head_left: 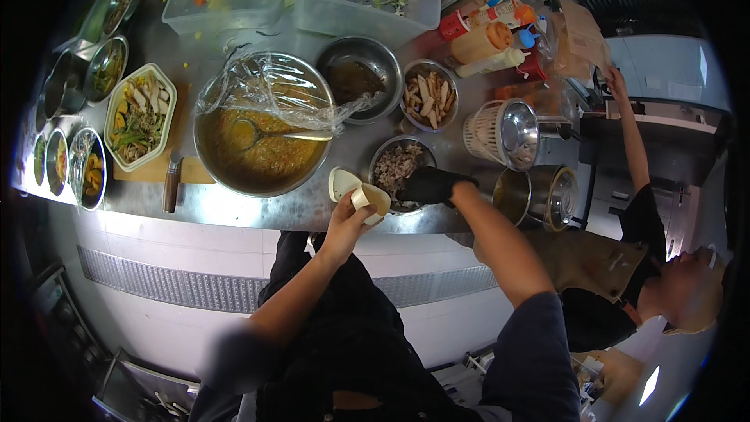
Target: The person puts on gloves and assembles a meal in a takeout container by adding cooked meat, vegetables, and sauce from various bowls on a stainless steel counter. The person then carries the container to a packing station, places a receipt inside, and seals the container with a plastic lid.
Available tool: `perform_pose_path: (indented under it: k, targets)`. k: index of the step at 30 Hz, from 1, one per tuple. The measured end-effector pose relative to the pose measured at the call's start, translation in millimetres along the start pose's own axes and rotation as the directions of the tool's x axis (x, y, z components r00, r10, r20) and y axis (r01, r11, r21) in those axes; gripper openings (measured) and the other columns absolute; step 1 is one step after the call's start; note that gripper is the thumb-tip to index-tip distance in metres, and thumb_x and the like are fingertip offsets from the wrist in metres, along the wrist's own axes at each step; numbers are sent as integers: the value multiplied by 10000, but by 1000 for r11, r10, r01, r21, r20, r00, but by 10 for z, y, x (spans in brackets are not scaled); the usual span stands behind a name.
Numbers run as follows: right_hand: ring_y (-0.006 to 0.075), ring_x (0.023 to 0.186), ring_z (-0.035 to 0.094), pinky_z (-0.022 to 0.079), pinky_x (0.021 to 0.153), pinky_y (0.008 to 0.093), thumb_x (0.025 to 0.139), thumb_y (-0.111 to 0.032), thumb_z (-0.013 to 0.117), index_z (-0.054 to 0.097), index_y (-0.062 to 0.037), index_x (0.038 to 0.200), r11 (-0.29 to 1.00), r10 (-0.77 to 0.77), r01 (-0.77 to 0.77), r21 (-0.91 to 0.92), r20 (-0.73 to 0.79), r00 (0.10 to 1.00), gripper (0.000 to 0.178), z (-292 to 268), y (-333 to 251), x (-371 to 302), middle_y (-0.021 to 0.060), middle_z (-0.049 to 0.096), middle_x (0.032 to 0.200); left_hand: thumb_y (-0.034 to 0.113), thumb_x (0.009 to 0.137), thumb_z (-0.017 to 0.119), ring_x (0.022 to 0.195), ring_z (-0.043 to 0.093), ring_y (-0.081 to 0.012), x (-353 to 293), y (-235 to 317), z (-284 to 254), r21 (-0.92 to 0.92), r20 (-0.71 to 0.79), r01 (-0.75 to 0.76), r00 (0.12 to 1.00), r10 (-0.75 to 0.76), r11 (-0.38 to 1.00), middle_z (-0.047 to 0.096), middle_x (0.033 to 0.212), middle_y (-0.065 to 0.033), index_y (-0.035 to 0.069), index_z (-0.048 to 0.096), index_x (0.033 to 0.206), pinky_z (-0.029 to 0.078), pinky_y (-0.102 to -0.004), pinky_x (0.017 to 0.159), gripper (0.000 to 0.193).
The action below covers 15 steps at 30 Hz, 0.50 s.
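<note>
Clock centred on the grain bowl [388, 158], 12 away from the wearer.

Status: looks mid-way, not finished. Grain bowl sits near the front edge of the steel counter [273, 209] with plenty of pinkish-brown grain [396, 166] in it. No grain visible in the cream paper cups [371, 194], though their insides show only partly. How many portions are done: can't tell.

Already prepped, by the look of it: filled tray [141, 116] between 9 and 10 with sliced pale pieces, greens and squash; big pot [211, 158] of orange-brown stew at 10, ladle in it, clear film [269, 82] over its far part; bowl of browned strips [429, 96] between 12 and 1, plenty left.

Left hand [346, 228]: at 8, fingers closed round the cups, what looks like two, one tilted toward the bowl. Narrow grip.

Right hand [431, 187]: black glove, comes in from 4, reaches into the grain bowl at its right side. Fingertips hidden, so finger spread and whether it holds grain: can't tell.
</note>
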State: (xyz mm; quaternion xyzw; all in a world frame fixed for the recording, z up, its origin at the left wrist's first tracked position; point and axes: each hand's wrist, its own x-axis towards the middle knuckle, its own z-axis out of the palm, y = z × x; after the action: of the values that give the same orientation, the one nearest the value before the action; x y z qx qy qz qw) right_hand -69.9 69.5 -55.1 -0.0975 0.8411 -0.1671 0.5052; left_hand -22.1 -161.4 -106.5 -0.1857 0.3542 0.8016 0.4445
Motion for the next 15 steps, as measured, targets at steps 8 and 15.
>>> perform_pose_path:
  k: [8, 15]
  targets:
    - [310, 778, 672, 519, 725, 397, 816, -425, 656, 706, -13, 854, 926, 155, -203, -318, -168, 974, 416, -17, -192, -47, 179, 695, 875, 47, 925, 553, 1203, 525, -228, 17, -45, -53, 58, 10, -28, 1000, 28, 998, 505, 1289, -95, 35, 369, 1383, 493, -394, 1003, 493]
    - [304, 800, 677, 526, 740, 411, 787, -450, 675, 723, -31, 880, 955, 99, -26, -294, 237, 966, 431, 62, 6, 493, 170, 703, 880, 95, 890, 625, 1140, 553, -201, 48, -50, -21, 97, -25, -42, 999, 44, 994, 544, 1227, -94, 12, 375, 1362, 493, -344, 946, 540]
